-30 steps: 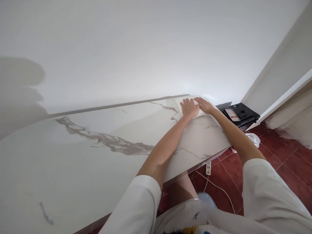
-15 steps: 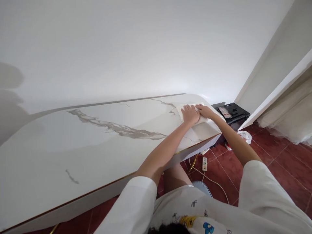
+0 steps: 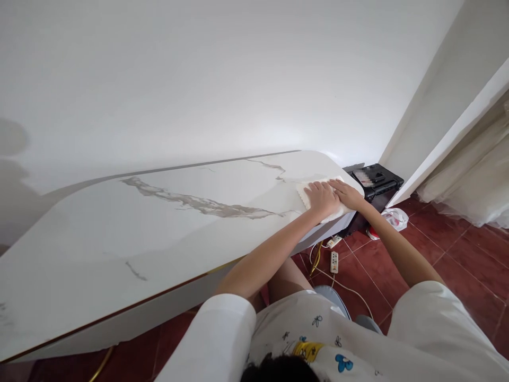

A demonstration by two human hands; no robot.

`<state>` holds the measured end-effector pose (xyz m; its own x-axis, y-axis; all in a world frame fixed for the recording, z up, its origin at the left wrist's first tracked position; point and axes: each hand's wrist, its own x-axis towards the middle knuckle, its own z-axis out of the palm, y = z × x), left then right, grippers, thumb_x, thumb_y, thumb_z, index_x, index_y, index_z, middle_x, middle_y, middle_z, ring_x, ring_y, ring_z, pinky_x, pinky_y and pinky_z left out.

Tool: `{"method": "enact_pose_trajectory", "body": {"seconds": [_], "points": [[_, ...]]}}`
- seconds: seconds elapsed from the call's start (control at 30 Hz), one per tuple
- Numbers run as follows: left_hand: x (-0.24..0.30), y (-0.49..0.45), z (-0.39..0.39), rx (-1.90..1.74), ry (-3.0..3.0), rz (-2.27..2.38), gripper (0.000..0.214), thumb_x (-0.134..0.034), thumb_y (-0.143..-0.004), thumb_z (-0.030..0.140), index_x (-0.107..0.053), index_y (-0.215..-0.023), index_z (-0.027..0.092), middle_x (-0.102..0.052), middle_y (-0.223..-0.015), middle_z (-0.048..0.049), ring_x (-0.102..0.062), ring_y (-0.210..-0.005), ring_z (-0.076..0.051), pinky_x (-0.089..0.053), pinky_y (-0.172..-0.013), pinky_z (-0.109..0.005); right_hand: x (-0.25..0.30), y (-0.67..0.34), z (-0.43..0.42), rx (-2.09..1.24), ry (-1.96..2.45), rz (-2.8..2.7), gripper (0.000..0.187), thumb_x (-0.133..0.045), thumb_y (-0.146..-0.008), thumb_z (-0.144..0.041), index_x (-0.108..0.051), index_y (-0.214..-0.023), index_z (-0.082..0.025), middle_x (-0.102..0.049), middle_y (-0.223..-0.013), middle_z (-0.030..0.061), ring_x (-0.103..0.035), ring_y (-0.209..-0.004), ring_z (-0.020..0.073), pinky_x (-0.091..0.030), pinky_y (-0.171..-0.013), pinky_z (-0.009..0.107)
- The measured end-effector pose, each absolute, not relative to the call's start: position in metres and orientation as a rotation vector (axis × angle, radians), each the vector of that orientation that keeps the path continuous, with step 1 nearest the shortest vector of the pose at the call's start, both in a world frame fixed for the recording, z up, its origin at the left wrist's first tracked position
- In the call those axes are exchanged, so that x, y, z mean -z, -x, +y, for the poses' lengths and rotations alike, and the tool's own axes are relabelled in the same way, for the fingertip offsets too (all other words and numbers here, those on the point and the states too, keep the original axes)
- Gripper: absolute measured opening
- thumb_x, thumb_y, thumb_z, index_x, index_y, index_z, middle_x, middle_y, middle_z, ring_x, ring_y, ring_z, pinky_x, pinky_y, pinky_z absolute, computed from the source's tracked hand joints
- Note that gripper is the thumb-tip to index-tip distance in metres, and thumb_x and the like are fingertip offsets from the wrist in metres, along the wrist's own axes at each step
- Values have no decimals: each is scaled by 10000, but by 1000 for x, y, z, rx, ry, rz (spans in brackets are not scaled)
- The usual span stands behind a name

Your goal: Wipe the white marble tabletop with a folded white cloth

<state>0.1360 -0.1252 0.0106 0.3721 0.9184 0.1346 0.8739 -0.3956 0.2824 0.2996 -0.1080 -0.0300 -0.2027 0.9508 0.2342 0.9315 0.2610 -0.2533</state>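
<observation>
A pale cream cloth (image 3: 304, 195) with a scalloped edge lies on the white marble-patterned table (image 3: 178, 244), close to its rounded right end. My left hand (image 3: 323, 199) presses down on it, fingers bent over the fabric and set close together. Alongside, my right hand (image 3: 345, 194) rests on the cloth with fingers stretched out toward the left hand, their tips meeting or overlapping its fingers. Much of the cloth is hidden beneath both hands.
A wall runs behind the table. Beyond the right end stands a black case-like box (image 3: 382, 180). On the red tiled floor are a power strip (image 3: 334, 262), its cable, and a white plastic bag (image 3: 395, 218). A curtain (image 3: 465, 191) hangs at right.
Both hands and the cloth have slid toward the table's near right edge. The camera view has shifted slightly.
</observation>
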Motion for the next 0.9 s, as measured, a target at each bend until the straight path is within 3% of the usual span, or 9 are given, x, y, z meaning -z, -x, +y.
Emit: {"method": "enact_pose_trajectory", "body": {"seconds": [0.17,0.37,0.6,0.9], "points": [[-5,-153,-123,-408,-2444,1569,575,-334,-974,371,-414,-1448,56,-341,-1575,-237,-235,-1481,-398,-211,-1167,-576,30,-319,-109,-69,1678,-2207,528,-308,-973,-269,-530,-1451,-240,-515,-1508,9,-384,-1458,231,-294,-1244,477],[-2,-167,-94,-543,-2443,1553,496,-369,-960,358,-520,-1336,73,-476,-1466,-233,-361,-1412,-362,-222,-1172,-514,27,-329,-83,-42,1692,-2186,535,-319,-960,-244,-529,-1452,-252,-557,-1471,10,-425,-1434,246,-338,-1217,513],[1,-156,-44,-595,-2428,1586,426,-393,-949,334,-555,-1264,97,-533,-1390,-199,-402,-1370,-326,-255,-1146,-422,28,-310,-32,18,1806,-2163,544,-305,-957,-207,-511,-1458,-149,-499,-1518,66,-399,-1449,256,-362,-1200,475],[5,-129,25,-593,-2411,1686,386,-365,-965,350,-553,-1242,159,-558,-1344,-170,-446,-1309,-309,-299,-1109,-435,22,-275,41,-68,1834,-2139,533,-324,-963,-222,-509,-1462,-240,-489,-1528,-7,-393,-1451,256,-393,-1175,461]]}}
